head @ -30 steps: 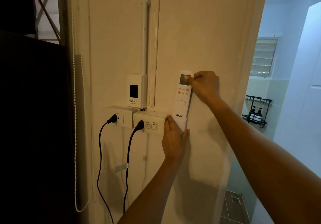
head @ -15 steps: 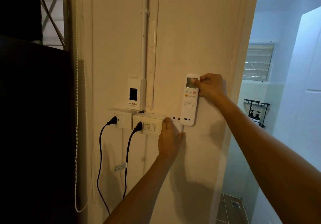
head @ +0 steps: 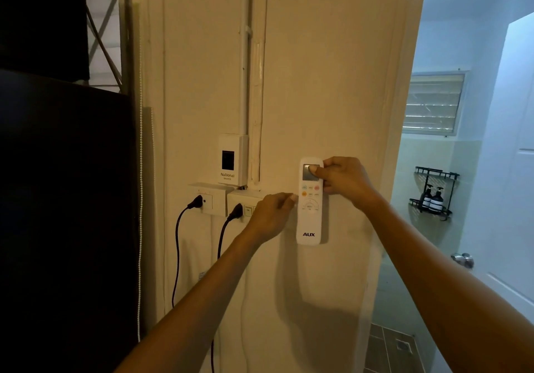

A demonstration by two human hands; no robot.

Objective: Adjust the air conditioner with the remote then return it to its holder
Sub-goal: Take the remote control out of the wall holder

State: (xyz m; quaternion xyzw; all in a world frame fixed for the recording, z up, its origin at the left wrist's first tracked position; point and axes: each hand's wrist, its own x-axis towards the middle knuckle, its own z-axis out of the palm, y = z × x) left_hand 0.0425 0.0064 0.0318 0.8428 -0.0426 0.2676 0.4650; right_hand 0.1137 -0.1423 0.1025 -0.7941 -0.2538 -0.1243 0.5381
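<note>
A white AUX remote stands upright, flat against the cream wall. My right hand grips its top, with the thumb over the small screen. My left hand is curled just left of the remote, and a fingertip touches the remote's left edge beside the coloured buttons. The remote's holder is not visible; my left hand covers the wall next to the switch box. No air conditioner is in view.
Left of my left hand are a switch box, a socket and a National breaker, with two black cords hanging down. A dark panel fills the left. A bathroom doorway with a bottle rack opens on the right.
My right hand lifted the remote up and to the right, then brought it lower on the wall. My left hand rose from below the switch box to the remote's left edge.
</note>
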